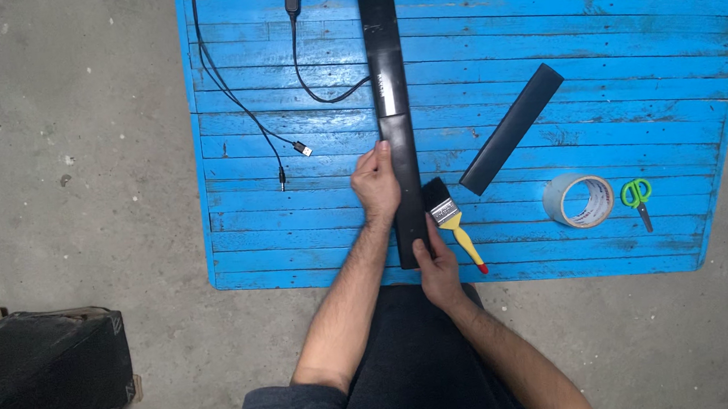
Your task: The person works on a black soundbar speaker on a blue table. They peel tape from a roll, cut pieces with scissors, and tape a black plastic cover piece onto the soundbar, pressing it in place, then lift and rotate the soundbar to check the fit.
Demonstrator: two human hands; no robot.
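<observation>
1. The left hand point(376, 183) lies against the left edge of the soundbar point(391, 111), fingers curled round its side and thumb pointing up along it; it has a loose hold on the bar.
2. The right hand point(437, 269) grips the near end of the soundbar, thumb up on the bar's right edge. How far the fingers close underneath is hidden.
3. The soundbar is long, black and narrow. It runs straight away from the person across the blue table point(544, 32), its near end between the two hands at the table's front edge.
4. Just right of the right hand's thumb lies a brush point(449, 220) with black bristles and a yellow handle, touching or nearly touching the bar.
5. Further right of the hands lies a black cover strip point(512, 128), at a slant and apart from the bar, so the bar looks partly taken apart or not yet put together.
6. Beyond that, well right of the hands, sit a tape roll point(578, 201) and green scissors point(637, 197), both untouched.
7. Left of the left hand trails a black cable point(231, 92) with loose plugs, joined to nothing in view.
8. As a judgement, the work is at an early or middle point: the bar is being steadied, and the strip, tape and brush are not in use.
</observation>
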